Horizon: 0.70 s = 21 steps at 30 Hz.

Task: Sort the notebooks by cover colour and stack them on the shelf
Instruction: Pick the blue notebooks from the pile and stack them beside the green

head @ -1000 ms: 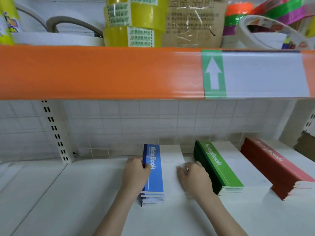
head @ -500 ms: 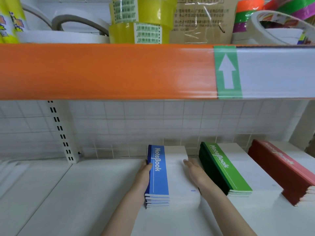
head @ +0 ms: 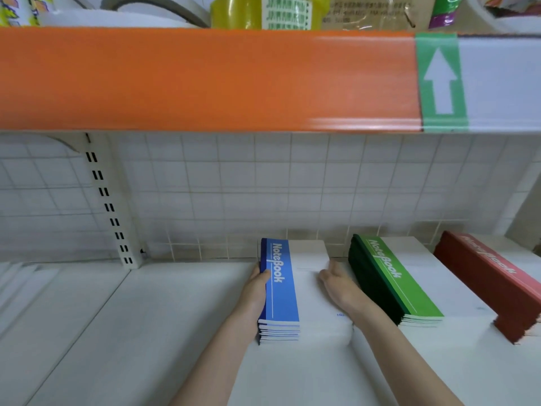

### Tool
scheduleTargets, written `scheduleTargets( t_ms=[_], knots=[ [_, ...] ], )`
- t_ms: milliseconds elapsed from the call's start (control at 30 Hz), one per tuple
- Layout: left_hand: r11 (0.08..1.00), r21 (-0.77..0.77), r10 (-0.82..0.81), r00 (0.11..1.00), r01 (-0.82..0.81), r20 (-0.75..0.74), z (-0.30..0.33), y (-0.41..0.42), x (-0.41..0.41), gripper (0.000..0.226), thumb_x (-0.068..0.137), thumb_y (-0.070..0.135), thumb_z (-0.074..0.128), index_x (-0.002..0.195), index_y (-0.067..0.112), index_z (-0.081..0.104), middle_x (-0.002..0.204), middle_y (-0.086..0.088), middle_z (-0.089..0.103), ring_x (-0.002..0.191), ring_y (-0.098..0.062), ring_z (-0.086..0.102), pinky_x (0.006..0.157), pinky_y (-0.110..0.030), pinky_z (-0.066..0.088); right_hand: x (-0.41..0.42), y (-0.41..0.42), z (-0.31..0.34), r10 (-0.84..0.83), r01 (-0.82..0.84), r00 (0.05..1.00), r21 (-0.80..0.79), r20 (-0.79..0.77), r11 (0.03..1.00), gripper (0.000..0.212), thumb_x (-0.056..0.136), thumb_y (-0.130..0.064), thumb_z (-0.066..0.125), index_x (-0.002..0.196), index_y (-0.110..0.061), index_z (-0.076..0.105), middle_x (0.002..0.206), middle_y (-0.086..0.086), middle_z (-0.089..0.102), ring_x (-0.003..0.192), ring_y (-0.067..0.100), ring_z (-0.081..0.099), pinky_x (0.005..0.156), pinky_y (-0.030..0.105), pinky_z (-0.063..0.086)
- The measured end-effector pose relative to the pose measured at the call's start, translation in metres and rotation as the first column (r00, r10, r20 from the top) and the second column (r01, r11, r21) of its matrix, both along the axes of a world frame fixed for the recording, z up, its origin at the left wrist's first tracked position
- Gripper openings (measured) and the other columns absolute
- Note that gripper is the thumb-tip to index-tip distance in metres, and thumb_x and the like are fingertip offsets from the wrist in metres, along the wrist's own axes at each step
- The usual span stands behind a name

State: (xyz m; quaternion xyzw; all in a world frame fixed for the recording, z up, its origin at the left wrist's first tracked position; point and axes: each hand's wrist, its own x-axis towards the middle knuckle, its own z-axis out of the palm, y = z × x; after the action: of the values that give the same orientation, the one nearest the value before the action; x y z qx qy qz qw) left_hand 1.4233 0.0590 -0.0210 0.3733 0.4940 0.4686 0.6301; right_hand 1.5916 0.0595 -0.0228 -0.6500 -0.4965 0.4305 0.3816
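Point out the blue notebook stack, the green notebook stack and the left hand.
blue notebook stack (head: 282, 285), head view, on the top cover's blue band.
green notebook stack (head: 401, 281), head view, on the top cover's green band.
left hand (head: 256, 291), head view, on the hand's back.

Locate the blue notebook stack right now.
In the head view, the blue notebook stack sits low centre on the white shelf, between both hands, left of the green stack.
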Motion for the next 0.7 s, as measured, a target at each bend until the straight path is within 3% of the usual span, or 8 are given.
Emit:
scheduleTargets(
  t_ms=[167,367,433,500,633,700],
  knots=[
    [0.998,-0.057,-0.016,0.998,0.019,0.065,-0.002,-0.002,-0.001,0.014,0.099,0.027,0.043,0.101,0.026,0.057,0.086,-0.004,0.068,0.068,-0.022,0.064,0.057,-0.027,0.048,0.002,-0.001,0.001,-0.016,0.010,0.992,-0.049,-0.124,0.999,0.042,0.096,-0.017,0.041,0.138,-0.018,0.033,0.100,0.000,0.061,0.083,0.014,0.064,0.055,0.022,0.049],
    [0.987,-0.134,-0.071,0.991,0.086,0.109,-0.006,-0.005,-0.006,0.041,0.091,0.054,0.046,0.088,0.018,0.067,0.077,-0.005,0.073,0.064,-0.023,0.067,0.062,-0.028,0.050,0.003,-0.006,0.004,-0.063,0.041,0.953,-0.080,-0.298,0.996,0.050,0.095,-0.027,0.051,0.141,-0.021,0.032,0.109,0.006,0.064,0.082,0.020,0.068,0.054,0.025,0.053],
    [0.988,-0.123,-0.081,0.989,0.097,0.124,-0.007,-0.003,-0.007,0.046,0.090,0.057,0.045,0.085,0.017,0.068,0.079,-0.007,0.073,0.066,-0.024,0.067,0.063,-0.029,0.050,0.003,-0.008,0.005,-0.064,0.050,0.965,-0.062,-0.253,0.997,0.059,0.094,-0.039,0.052,0.145,-0.021,0.029,0.126,0.007,0.057,0.099,0.023,0.065,0.075,0.032,0.056],
    [0.989,-0.107,-0.084,0.989,0.098,0.125,-0.008,-0.001,-0.008,0.046,0.089,0.057,0.046,0.085,0.017,0.069,0.083,-0.008,0.073,0.070,-0.026,0.067,0.065,-0.030,0.050,0.003,-0.009,0.006,-0.067,0.062,0.986,-0.038,-0.153,0.997,0.064,0.093,-0.046,0.050,0.147,-0.021,0.027,0.141,0.005,0.046,0.117,0.024,0.054,0.098,0.037,0.046],
    [0.998,-0.026,-0.057,0.996,0.059,0.072,-0.006,-0.001,-0.010,0.036,0.093,0.047,0.046,0.094,0.017,0.065,0.088,-0.007,0.072,0.075,-0.024,0.067,0.066,-0.030,0.050,0.003,-0.012,0.011,-0.055,0.054,0.998,0.038,0.013,0.998,0.054,0.096,-0.038,0.048,0.143,-0.015,0.035,0.140,0.005,0.047,0.111,0.018,0.052,0.091,0.029,0.042],
    [0.998,0.064,0.009,1.000,-0.010,0.011,-0.007,0.000,-0.010,0.020,0.095,0.031,0.049,0.103,0.016,0.060,0.090,-0.005,0.070,0.074,-0.020,0.066,0.062,-0.028,0.049,0.005,-0.012,0.014,-0.056,0.042,0.985,0.087,0.161,0.995,0.050,0.097,-0.032,0.048,0.140,-0.010,0.037,0.138,0.009,0.049,0.120,0.024,0.049,0.097,0.031,0.039]
  ],
)
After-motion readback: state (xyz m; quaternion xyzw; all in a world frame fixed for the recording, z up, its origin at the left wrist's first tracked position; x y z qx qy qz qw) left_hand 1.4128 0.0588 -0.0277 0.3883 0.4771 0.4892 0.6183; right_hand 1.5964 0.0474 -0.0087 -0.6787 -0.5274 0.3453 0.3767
